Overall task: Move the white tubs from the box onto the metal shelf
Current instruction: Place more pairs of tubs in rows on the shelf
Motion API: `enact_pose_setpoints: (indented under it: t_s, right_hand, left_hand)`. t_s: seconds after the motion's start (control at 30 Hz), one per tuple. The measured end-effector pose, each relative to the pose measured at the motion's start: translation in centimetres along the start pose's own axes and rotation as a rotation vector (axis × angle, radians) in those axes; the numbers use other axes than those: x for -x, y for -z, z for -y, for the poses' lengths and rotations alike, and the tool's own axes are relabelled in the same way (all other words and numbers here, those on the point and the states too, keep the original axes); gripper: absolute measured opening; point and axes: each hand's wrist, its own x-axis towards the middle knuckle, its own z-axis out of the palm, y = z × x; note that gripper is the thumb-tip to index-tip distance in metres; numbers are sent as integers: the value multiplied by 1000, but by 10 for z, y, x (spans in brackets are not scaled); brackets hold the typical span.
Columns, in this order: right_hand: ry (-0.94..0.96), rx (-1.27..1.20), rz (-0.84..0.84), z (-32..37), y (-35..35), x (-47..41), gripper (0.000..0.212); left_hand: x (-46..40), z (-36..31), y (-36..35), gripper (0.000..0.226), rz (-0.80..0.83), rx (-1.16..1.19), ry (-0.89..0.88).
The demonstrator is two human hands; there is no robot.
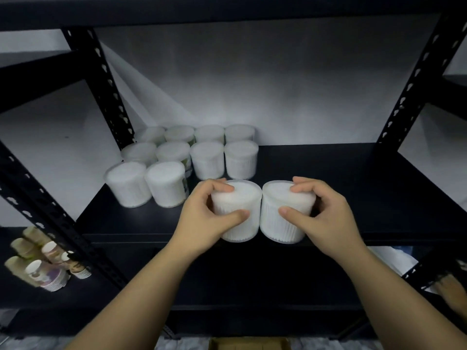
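Note:
Two white tubs stand side by side, touching, at the front edge of the black metal shelf (341,193). My left hand (202,218) grips the left tub (240,205), thumb on its front and fingers over its lid. My right hand (326,218) grips the right tub (280,223) the same way. Behind and to the left, several more white tubs (166,185) stand in rows reaching the back wall. A strip of the cardboard box (250,344) shows at the bottom edge of the view.
Black perforated uprights (111,97) frame the shelf bay on the left and the right (414,82). Stacks of paper cups (48,261) lie on the lower shelf at left. Bare shelf surface extends to the right of the tubs. Another hand (452,294) appears at the lower right.

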Motion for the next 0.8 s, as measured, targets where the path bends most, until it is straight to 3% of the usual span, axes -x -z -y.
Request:
enact_pose_setpoints:
  t_s: [0.53,0.7,0.8]
  right_hand:
    - [49,131,1,-35,-7,-17,46]
    - [-67,96,-155,-23,-18,-18,44]
    - [-201,104,-249,-16,-26,-17,61]
  left_hand:
    - [-18,36,-12,55,68,-143,-105]
    - [-20,32,-13,70,-24,-182,-41]
    - [-24,30,-12,75,-63,-85,28]
